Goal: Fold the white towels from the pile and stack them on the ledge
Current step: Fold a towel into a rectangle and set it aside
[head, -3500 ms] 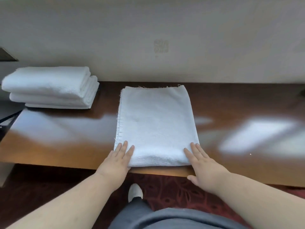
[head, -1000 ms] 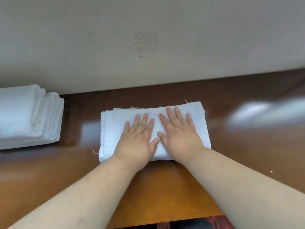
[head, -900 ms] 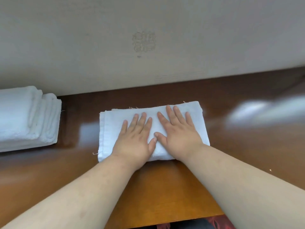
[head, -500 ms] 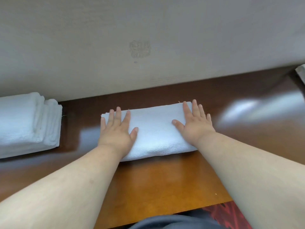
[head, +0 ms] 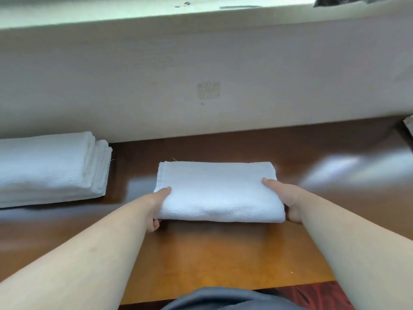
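Observation:
A folded white towel lies in the middle of the brown wooden ledge. My left hand grips its left end, thumb on top and fingers tucked underneath. My right hand grips the right end the same way. At the far left sits a stack of folded white towels, about a hand's width from the towel I hold.
A pale wall rises straight behind the ledge. A white object peeks in at the right edge. Bare wood lies to the right of the towel and in front of it. Red patterned carpet shows below the ledge's front edge.
The towel went from a long flat panel to a compact fold. My hands slid from pressing flat on top out to its two ends and now grip them.

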A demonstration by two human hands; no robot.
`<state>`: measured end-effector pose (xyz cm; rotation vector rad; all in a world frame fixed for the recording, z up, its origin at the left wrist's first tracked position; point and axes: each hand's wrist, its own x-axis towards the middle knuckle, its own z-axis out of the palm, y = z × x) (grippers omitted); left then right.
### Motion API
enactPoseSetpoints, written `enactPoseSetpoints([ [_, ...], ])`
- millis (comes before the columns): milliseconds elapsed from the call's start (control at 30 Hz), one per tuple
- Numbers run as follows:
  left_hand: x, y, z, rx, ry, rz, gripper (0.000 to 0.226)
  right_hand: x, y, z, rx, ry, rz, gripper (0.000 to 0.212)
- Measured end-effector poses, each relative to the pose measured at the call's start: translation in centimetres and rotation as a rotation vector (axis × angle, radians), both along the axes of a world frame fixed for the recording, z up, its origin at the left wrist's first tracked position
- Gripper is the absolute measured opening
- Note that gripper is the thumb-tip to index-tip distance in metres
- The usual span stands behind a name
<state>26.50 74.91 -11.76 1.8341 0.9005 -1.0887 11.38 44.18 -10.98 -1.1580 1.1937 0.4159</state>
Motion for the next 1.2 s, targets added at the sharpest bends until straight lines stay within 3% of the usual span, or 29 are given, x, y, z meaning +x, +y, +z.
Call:
enactPoseSetpoints([
  [167, 0.1, 0.9, 4.1, -0.134, 0.101, -0.059, 0.034, -0.1, -0.1, 2.6, 0.070, -0.114, 0.026, 0.037],
  [400, -1.2, 5.0, 11.7, -0.371, 0.003, -0.113, 0.030, 2.3, 0.2, 8.8, 0.014, -0.322, 0.220, 0.040],
  [500, -0.5, 7.6, 14.1, -0.516, -0.082, -0.087, 0.047, 4.7, 1.9, 11.5, 0.013, -0.403, 0.303, 0.038],
  [600, 0.5, 10.6, 15.8, -0.598, -0.194, 0.072, 0.058, 7.2, 4.8, 13.7, 0.023, -0.465, 0.348, 0.036],
  [900, 8.1, 25.5, 19.4, -0.535, -0.458, 0.208, 0.022, 13.8, 21.4, 16.1, 0.054, -0.644, 0.321, 0.032],
  [1200, 21.0, 38.4, 22.0, -0.376, -0.482, 0.118, 0.028, 24.0, 36.2, 15.8, 0.078, -0.586, -0.005, 0.027],
])
